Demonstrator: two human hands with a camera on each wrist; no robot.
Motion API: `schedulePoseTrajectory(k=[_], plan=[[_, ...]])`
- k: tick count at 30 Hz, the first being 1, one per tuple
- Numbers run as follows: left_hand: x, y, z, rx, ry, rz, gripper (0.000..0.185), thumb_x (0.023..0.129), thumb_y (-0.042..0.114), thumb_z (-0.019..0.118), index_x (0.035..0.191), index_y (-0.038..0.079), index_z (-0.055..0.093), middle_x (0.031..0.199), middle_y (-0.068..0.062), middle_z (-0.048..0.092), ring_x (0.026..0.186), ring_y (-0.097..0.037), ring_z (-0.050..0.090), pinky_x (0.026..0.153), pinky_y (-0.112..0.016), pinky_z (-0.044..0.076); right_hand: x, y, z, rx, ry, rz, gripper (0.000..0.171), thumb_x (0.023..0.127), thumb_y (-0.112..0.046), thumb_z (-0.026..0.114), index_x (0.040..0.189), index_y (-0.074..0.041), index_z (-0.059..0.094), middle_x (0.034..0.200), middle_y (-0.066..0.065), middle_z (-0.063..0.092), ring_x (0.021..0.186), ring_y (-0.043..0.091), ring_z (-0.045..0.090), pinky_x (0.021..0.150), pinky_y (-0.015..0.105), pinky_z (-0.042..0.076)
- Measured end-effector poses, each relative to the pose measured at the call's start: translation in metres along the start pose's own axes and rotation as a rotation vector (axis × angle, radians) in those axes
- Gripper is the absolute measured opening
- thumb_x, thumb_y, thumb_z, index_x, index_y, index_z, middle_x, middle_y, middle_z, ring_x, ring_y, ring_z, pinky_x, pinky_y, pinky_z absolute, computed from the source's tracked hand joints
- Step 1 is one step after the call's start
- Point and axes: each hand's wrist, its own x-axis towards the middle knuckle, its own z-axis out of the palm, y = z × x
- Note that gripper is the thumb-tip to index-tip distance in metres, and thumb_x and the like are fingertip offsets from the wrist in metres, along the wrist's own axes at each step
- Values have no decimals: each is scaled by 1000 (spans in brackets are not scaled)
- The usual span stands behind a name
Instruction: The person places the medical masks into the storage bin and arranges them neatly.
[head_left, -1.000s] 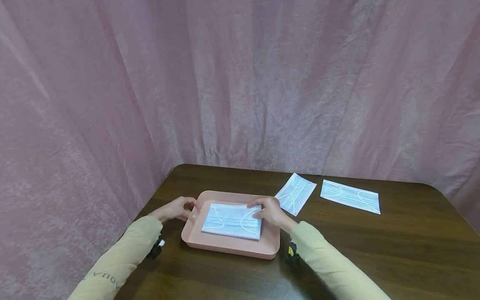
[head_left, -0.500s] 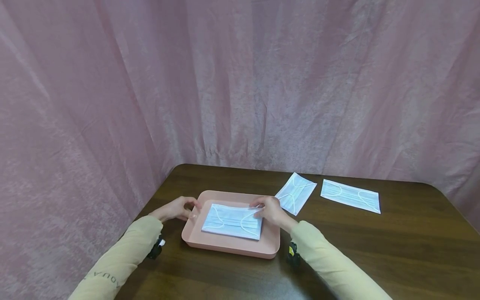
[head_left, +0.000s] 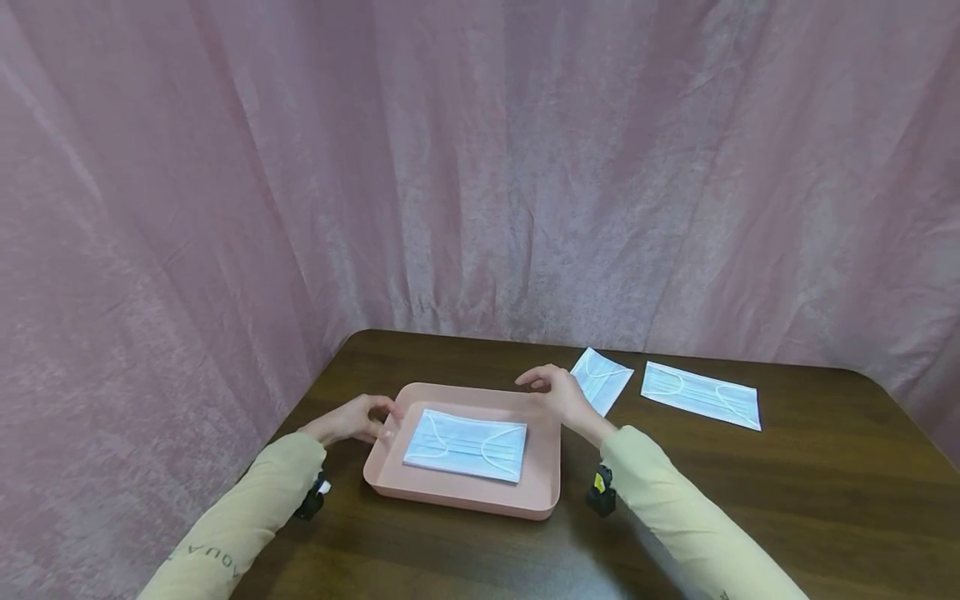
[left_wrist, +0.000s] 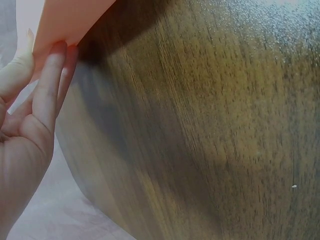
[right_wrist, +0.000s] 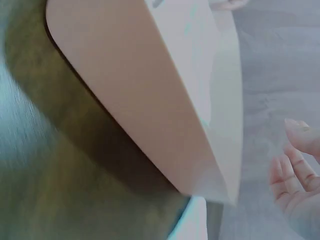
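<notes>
A brown table (head_left: 750, 500) is standing before a pink curtain (head_left: 225, 167), and a pink tray (head_left: 543, 467) is lying on its near left part with a mask (head_left: 465, 443) lying flat inside. Two more masks, one (head_left: 603, 379) just right of the tray and another (head_left: 701, 393) farther right, are lying on the wood. The left hand (head_left: 352, 418) is gripping the tray's left rim, fingers curled on it, while the right hand (head_left: 558, 392) is hovering over the tray's far right corner, fingers loosely apart and holding nothing.
</notes>
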Motion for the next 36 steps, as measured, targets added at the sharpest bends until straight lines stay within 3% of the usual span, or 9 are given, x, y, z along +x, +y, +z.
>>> schedulePoseTrajectory(k=[10, 22, 28, 32, 36], plan=[[1, 2, 1, 9, 6, -7, 30, 76, -9, 65, 104, -6, 55, 100, -15, 49, 78, -22, 55, 68, -39, 50, -2, 16, -49, 0, -1, 5, 24, 83, -4, 65, 106, -1, 63, 108, 13, 56, 99, 34, 49, 76, 44, 44], [0, 3, 1, 5, 18, -28, 29, 76, -6, 67, 103, -2, 58, 101, -14, 48, 78, -23, 55, 70, -39, 49, -16, 52, -100, -90, 94, -4, 26, 84, -9, 65, 107, 2, 61, 109, 19, 57, 101, 37, 49, 80, 48, 41], [1, -3, -4, 0, -47, 39, 28, 76, 1, 70, 102, 1, 59, 99, -15, 48, 78, -22, 56, 69, -38, 50, -32, 73, -133, -130, 160, 75, 51, 84, -28, 66, 122, 2, 50, 122, 23, 47, 114, 41, 37, 89, 53, 30], [-1, -1, -2, 5, 0, -10, 31, 76, -5, 67, 105, -4, 56, 100, -15, 48, 78, -23, 55, 70, -39, 49, -46, 88, -152, -141, 180, 114, 66, 83, -33, 66, 130, 4, 38, 128, 28, 37, 117, 47, 30, 90, 57, 27], [-2, 0, 0, 18, 14, -19, 32, 77, -7, 66, 107, -6, 55, 101, -15, 48, 77, -22, 55, 70, -39, 49, -61, 102, -164, -161, 169, 131, 70, 83, -34, 66, 131, 6, 35, 128, 31, 33, 116, 48, 28, 89, 59, 25]])
